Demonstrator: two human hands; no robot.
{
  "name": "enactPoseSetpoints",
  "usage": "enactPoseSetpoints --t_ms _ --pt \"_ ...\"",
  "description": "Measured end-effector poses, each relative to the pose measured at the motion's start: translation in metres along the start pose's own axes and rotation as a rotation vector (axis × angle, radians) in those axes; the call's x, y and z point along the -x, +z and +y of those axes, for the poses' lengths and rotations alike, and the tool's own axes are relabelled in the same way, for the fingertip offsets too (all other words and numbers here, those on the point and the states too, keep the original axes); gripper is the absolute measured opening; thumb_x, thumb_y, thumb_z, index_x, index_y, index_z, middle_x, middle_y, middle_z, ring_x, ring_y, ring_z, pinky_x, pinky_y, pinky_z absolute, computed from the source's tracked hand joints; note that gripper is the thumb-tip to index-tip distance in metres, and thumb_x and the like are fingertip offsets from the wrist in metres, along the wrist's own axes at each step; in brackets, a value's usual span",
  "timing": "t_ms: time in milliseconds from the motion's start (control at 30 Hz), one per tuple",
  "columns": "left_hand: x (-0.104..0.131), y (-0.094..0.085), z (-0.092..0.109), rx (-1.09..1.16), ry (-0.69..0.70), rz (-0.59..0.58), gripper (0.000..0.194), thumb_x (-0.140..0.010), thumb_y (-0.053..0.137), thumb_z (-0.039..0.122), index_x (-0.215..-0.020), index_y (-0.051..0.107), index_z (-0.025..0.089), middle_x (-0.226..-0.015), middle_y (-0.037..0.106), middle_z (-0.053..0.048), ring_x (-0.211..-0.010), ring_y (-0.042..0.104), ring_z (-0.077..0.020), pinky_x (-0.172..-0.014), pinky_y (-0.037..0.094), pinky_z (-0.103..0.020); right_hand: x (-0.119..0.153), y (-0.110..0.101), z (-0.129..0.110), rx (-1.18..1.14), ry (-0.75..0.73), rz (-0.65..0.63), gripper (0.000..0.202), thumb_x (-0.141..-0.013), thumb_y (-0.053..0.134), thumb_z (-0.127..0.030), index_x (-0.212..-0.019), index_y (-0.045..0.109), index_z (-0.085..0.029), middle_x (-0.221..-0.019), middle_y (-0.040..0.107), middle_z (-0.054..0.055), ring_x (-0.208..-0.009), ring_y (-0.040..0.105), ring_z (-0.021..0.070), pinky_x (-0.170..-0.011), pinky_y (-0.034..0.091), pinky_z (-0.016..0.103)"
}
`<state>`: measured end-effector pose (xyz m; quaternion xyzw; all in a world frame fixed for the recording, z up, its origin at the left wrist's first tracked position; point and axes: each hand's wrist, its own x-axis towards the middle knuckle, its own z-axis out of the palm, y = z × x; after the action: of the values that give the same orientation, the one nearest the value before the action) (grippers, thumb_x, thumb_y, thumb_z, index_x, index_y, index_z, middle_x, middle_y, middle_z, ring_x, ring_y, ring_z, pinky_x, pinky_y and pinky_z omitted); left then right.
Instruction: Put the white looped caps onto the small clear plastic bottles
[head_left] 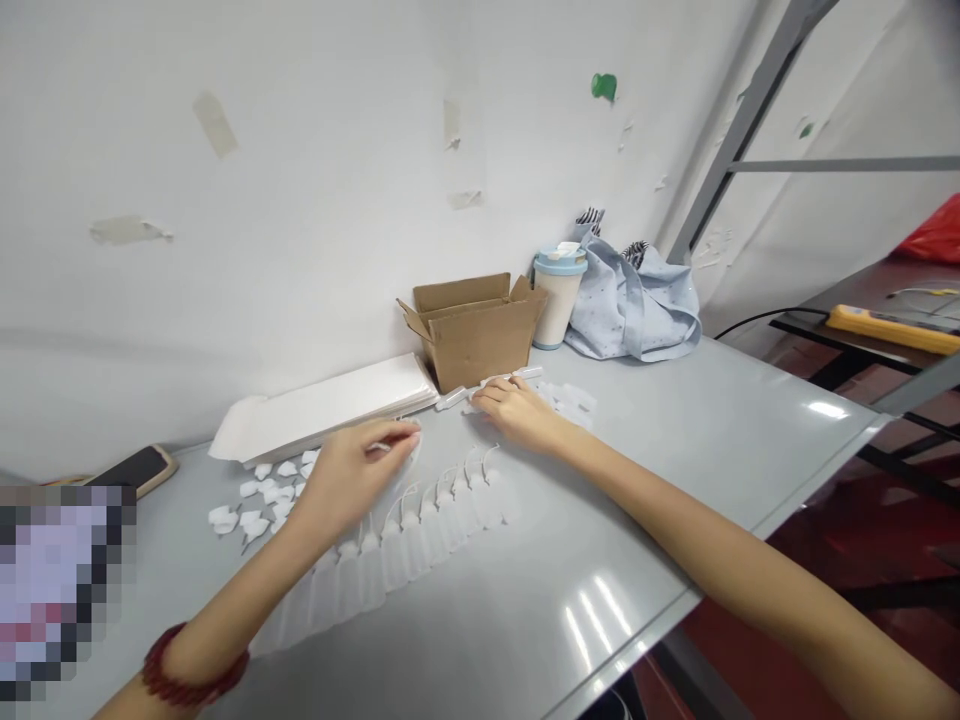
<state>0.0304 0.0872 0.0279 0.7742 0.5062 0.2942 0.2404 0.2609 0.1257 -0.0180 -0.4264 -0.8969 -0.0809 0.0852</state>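
My left hand [360, 470] is over the table, its thumb and forefinger pinched on a thin white loop that is hard to make out. My right hand [514, 410] reaches to small clear plastic pieces [570, 400] in front of the cardboard box, its fingers bent down onto them; what the fingertips hold is hidden. A row of translucent white pouches [397, 555] with thin loops lies between the forearms, the left end partly behind my left arm. Several small white pieces [255, 522] are scattered left of my left hand.
An open cardboard box [480, 340] stands by the wall, beside a cup [555, 300] and a light blue bag [637, 310]. White sheets [337, 405] lie stacked left of the box. A dark phone-like object [139, 470] and a blurred screen [52, 590] are at the left.
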Motion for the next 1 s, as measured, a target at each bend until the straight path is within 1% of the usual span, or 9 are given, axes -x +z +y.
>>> enactPoseSetpoints --t_ms 133,200,300,433,533,633,733,867,1000 --pt "0.044 -0.005 0.014 0.643 -0.540 0.019 0.029 -0.069 0.071 0.041 -0.090 0.068 0.021 -0.073 0.067 -0.001 -0.059 0.058 -0.0127 -0.059 0.050 -0.024 0.002 0.005 0.004 -0.043 0.023 0.026 0.023 -0.087 0.046 -0.005 -0.106 0.058 -0.010 -0.108 0.062 0.012 -0.103 0.050 0.0243 -0.084 0.034 0.036" --pt "0.067 -0.001 0.014 0.854 -0.658 0.059 0.030 -0.063 0.077 0.038 -0.085 0.066 0.020 -0.068 0.065 0.002 -0.057 0.057 -0.0091 -0.053 0.048 -0.017 0.004 0.006 0.006 -0.060 0.038 0.036 0.023 -0.087 0.047 -0.005 -0.105 0.059 -0.010 -0.104 0.062 0.013 -0.099 0.053 0.0239 -0.083 0.037 0.036" --pt "0.088 0.003 0.007 0.939 -0.788 0.123 0.031 -0.059 0.082 0.035 -0.079 0.066 0.018 -0.072 0.067 0.001 -0.064 0.062 -0.0082 -0.058 0.049 -0.012 0.006 0.004 0.001 -0.136 0.055 0.133 0.022 -0.087 0.049 -0.007 -0.107 0.058 -0.009 -0.102 0.063 0.015 -0.096 0.055 0.0248 -0.082 0.042 0.037" --pt "0.088 -0.001 0.006 0.996 -0.771 0.227 0.029 -0.056 0.083 0.034 -0.075 0.068 0.018 -0.077 0.070 0.000 -0.076 0.065 -0.0098 -0.061 0.049 -0.009 0.011 -0.010 -0.034 -0.426 -0.034 0.357 0.022 -0.090 0.049 -0.015 -0.111 0.053 -0.013 -0.103 0.062 0.013 -0.093 0.058 0.0221 -0.079 0.049 0.036" --pt "0.083 -0.003 0.010 1.047 -0.719 0.243 0.028 -0.053 0.084 0.033 -0.070 0.070 0.016 -0.071 0.070 0.000 -0.074 0.065 -0.0098 -0.063 0.049 -0.009 0.016 -0.025 -0.071 -0.586 -0.184 0.358 0.024 -0.091 0.047 -0.017 -0.115 0.050 -0.015 -0.103 0.062 0.012 -0.092 0.059 0.0194 -0.078 0.051 0.034" --pt "0.084 -0.001 0.014 1.072 -0.691 0.259 0.028 -0.052 0.084 0.032 -0.069 0.071 0.015 -0.067 0.070 -0.001 -0.068 0.063 -0.0088 -0.062 0.049 -0.011 0.022 -0.034 -0.097 -0.614 -0.301 0.377 0.023 -0.092 0.047 -0.019 -0.114 0.050 -0.014 -0.098 0.063 0.011 -0.089 0.060 0.0182 -0.075 0.053 0.030" --pt "0.088 0.005 0.015 1.101 -0.659 0.234 0.026 -0.055 0.083 0.033 -0.069 0.071 0.014 -0.064 0.068 -0.001 -0.062 0.060 -0.0078 -0.061 0.048 -0.013 0.027 -0.032 -0.106 -0.563 -0.344 0.425 0.022 -0.092 0.044 -0.015 -0.113 0.050 -0.012 -0.096 0.064 0.012 -0.084 0.061 0.0173 -0.068 0.054 0.027" --pt "0.091 0.011 0.015 1.098 -0.620 0.196 0.022 -0.062 0.079 0.033 -0.070 0.071 0.015 -0.064 0.067 -0.001 -0.064 0.060 -0.0093 -0.066 0.049 -0.017 0.030 -0.024 -0.107 -0.572 -0.346 0.473 0.026 -0.092 0.044 -0.014 -0.117 0.047 -0.014 -0.097 0.064 0.012 -0.086 0.062 0.0177 -0.069 0.054 0.027" --pt "0.093 0.012 0.015 0.943 -0.547 0.219 0.019 -0.069 0.072 0.035 -0.071 0.073 0.017 -0.066 0.066 -0.002 -0.064 0.060 -0.0125 -0.066 0.052 -0.022 0.033 -0.022 -0.109 -0.628 -0.340 0.436 0.030 -0.090 0.045 -0.012 -0.120 0.045 -0.014 -0.098 0.063 0.012 -0.085 0.061 0.0177 -0.070 0.054 0.028"
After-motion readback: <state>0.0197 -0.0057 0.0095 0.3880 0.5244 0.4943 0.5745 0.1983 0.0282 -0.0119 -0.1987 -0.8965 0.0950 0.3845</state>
